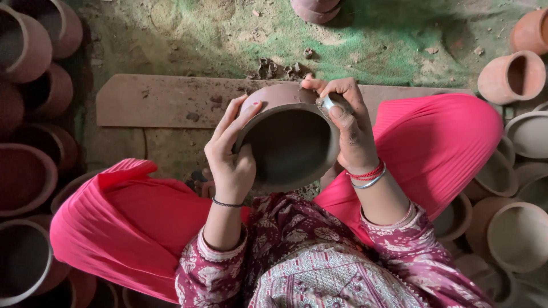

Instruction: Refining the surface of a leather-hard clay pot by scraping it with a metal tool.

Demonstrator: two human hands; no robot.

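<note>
Person sits w/ a clay pot (288,142) held up between the knees, mouth toward the camera. Left hand (231,157) wraps its rim & wall; right hand (348,122) pinches a small metal scraper (327,103) on the top rim. Best done w/ light, even strokes, pot braced firmly so the rim doesn't chip
</note>
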